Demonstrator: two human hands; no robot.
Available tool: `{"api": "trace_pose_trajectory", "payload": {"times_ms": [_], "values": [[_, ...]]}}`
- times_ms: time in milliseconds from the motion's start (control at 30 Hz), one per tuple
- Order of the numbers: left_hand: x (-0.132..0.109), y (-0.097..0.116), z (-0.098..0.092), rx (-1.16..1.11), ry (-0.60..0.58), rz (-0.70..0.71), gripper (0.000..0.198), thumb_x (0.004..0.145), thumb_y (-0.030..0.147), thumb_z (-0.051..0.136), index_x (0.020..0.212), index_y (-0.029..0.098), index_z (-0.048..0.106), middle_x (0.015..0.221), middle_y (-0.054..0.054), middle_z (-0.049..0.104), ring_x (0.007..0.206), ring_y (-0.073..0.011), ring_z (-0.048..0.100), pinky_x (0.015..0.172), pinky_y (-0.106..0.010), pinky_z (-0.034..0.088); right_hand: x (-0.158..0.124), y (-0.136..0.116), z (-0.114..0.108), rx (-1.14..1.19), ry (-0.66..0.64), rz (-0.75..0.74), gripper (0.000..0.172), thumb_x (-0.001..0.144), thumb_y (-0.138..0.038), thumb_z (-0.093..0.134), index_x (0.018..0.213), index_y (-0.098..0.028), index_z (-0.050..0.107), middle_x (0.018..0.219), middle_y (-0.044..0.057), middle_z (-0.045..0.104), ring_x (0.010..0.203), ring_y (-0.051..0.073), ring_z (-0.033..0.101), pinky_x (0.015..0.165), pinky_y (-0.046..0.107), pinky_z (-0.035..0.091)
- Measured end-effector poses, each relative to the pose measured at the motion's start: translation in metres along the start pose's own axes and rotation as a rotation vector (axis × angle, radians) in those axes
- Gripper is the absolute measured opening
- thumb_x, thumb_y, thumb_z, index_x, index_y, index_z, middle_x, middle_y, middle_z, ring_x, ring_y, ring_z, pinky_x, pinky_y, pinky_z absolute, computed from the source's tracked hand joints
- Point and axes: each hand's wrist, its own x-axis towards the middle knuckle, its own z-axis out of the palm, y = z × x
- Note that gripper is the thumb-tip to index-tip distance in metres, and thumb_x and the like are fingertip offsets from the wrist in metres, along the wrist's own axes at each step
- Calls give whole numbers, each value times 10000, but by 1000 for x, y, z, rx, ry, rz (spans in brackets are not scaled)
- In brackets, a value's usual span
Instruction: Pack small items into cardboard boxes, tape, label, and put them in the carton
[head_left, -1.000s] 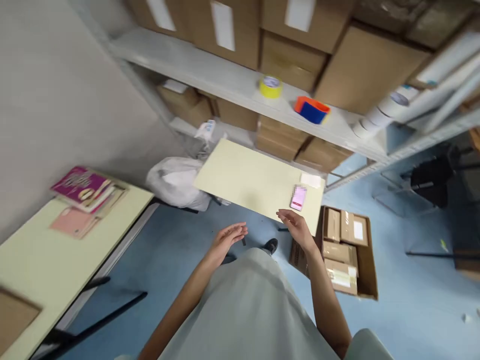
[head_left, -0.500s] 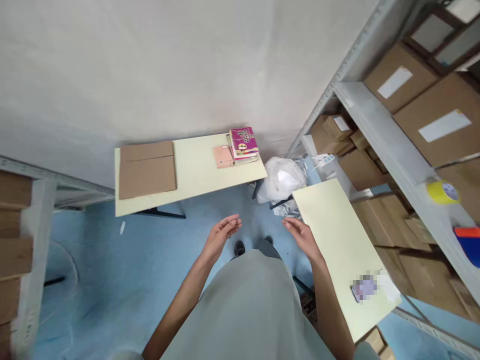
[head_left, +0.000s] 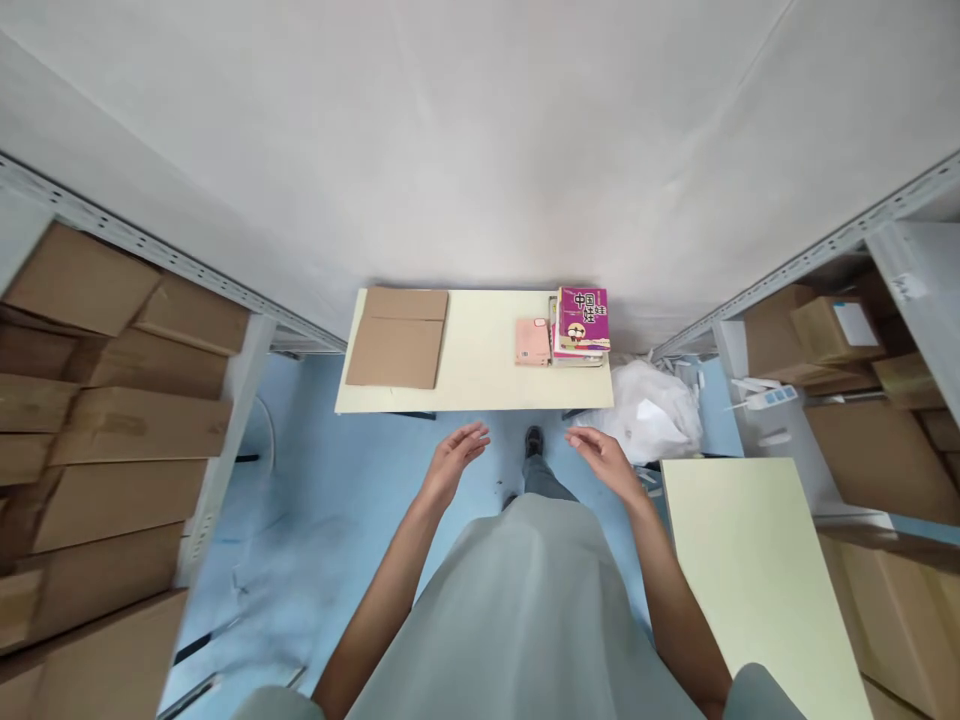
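My left hand (head_left: 451, 462) hovers in front of the narrow cream table (head_left: 480, 385), its fingers stretched out and nothing in it. At about the same height my right hand (head_left: 607, 464) is held out, also empty, with fingers extended. Both hands are apart from the table. On its left part lies a flat, folded cardboard box (head_left: 397, 350). Toward the right end sits a small stack of books, a purple book (head_left: 585, 322) on top. A pink booklet (head_left: 532, 343) lies just left of that stack.
A white plastic bag (head_left: 649, 410) rests on the blue floor right of the table. A second cream table (head_left: 742, 560) stands at my right. Shelves with cardboard boxes (head_left: 135, 425) flank both sides. A power strip (head_left: 771, 397) lies on the right shelf.
My view has turned left, so the narrow table now lies straight ahead and nearer. One foot has stepped forward. Both hands remain raised and empty.
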Motion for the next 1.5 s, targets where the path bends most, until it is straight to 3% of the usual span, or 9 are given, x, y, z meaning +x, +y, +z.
{"api": "trace_pose_trajectory", "payload": {"times_ms": [233,400,567,700,833,967,1233,1333,1500], "values": [[82,46,34,149,31,22,574,779,523,883,1227,183,768,1387,-175,754,1222,-315,754,1135,-486,560,100,-10,-16,-5,-82,22,496,922,-667,733,1173,-243,795,1247,123,827,1221,321,776,1112,498,594],[151,59,66,534,91,49,503,877,448,819,1281,158,741,1374,-193,756,1190,-307,762,1025,-440,607,147,-10,-21,-15,-101,66,454,924,-624,726,1154,-238,794,1212,127,832,1189,322,788,1086,497,608],[215,63,96,733,129,-10,410,906,325,819,1263,156,710,1338,-174,772,1173,-286,766,998,-375,589,168,-14,-18,-12,-120,103,439,928,-594,697,1161,-233,787,1212,134,830,1185,330,785,1081,506,605],[257,63,125,885,177,-52,541,864,391,879,1288,143,651,1388,-215,717,1315,-344,693,1070,-393,535,168,-22,-16,-45,-60,156,414,923,-567,689,1156,-239,786,1193,115,837,1153,317,790,1065,488,610],[283,60,146,992,217,-83,627,851,423,877,1312,112,588,1476,-299,595,1372,-410,642,1026,-416,538,155,-35,-15,-85,38,206,415,942,-561,661,1175,-242,785,1216,105,833,1168,299,783,1071,469,608],[290,57,140,1018,194,-104,403,943,383,743,1233,137,610,1396,-264,653,1290,-385,692,966,-406,545,138,-48,-13,-89,107,247,441,941,-588,669,1189,-241,778,1266,114,821,1203,300,778,1103,472,593],[291,63,90,936,85,-65,204,885,352,757,990,195,681,1147,-187,809,1234,-352,725,980,-391,526,123,-67,12,-111,188,235,472,927,-634,695,1179,-245,786,1234,111,834,1193,303,785,1106,484,592],[285,73,75,868,60,-25,213,841,363,795,930,218,666,1083,-146,829,1168,-325,753,959,-383,545,116,-70,23,-115,226,216,501,912,-666,704,1168,-244,792,1233,114,832,1195,308,784,1096,483,599],[260,90,65,692,-77,50,355,844,499,795,945,196,641,1089,-145,819,856,-240,782,815,-368,620,98,-73,37,-84,309,208,526,902,-691,703,1157,-239,793,1200,123,836,1187,321,784,1090,499,602]]}}
